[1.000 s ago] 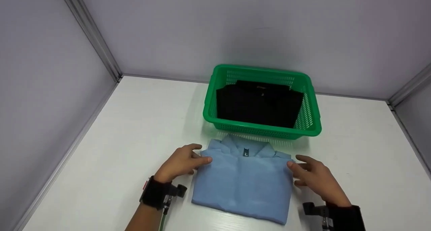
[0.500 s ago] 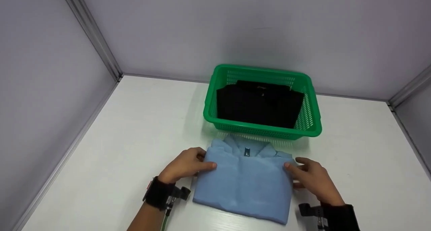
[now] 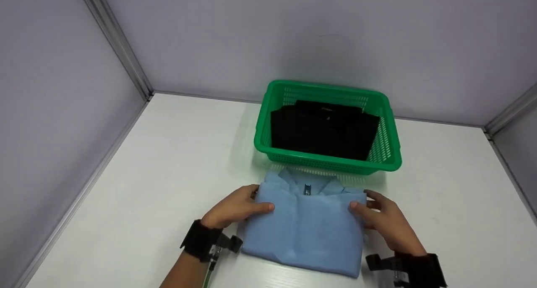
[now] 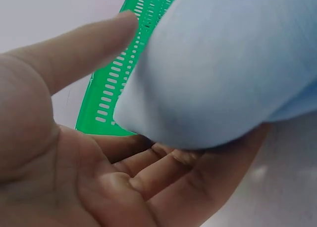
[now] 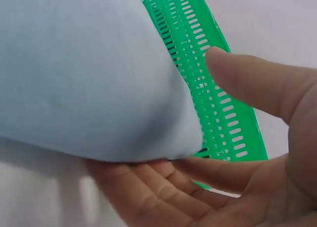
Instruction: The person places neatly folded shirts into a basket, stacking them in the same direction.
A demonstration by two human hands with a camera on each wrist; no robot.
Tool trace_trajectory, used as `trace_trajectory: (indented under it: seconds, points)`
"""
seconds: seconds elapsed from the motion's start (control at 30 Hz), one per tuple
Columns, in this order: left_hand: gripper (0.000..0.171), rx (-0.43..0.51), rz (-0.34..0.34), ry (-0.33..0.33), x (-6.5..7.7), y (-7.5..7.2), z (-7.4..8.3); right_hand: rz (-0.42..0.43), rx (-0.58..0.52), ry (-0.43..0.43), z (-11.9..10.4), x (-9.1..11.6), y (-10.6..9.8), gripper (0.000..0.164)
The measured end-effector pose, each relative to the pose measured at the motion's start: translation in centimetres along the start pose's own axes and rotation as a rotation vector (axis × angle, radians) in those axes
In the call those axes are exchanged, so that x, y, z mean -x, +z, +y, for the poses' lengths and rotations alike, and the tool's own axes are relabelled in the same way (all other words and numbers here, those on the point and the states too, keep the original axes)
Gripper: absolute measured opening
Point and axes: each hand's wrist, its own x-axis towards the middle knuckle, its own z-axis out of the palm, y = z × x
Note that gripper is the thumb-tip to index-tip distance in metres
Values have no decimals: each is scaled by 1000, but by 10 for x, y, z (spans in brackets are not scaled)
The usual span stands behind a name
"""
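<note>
A folded light-blue collared shirt (image 3: 302, 229) lies on the white table in the head view, its collar towards the basket and a dark label inside the neck. My left hand (image 3: 237, 206) is at its left edge. In the left wrist view the left fingers (image 4: 173, 175) reach beneath the cloth, while the thumb stands apart above. At the opposite edge is my right hand (image 3: 386, 221). Its fingers (image 5: 153, 192) also lie under the shirt in the right wrist view, with the thumb raised off the fabric. The fingertips of both hands are hidden under the cloth.
A green plastic basket (image 3: 327, 160) stands just behind the shirt, against the back wall (image 3: 235, 40). Inside it lies a folded black garment (image 3: 323, 132). Grey-white side panels border the white table (image 3: 180, 153) left and right.
Both hands have moved inward, their fingers passing under the shirt's side edges and their thumbs coming over it. The shirt's sides have shifted slightly; the basket has stayed put.
</note>
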Motion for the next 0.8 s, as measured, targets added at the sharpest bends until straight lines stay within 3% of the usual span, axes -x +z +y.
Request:
trace_trajectory:
  seconds: [0.4,0.6,0.8]
  points:
    - [80,39,21,-83,2,3,5,-133,-144,-14,5,-8,15,77]
    - [77,63,3,-52,-2,4,2,-216,-198,-25,4,-6,13,76]
    - [70,78,-16,-17,-5,5,1,-244,-198,-56,0,-2,12,79]
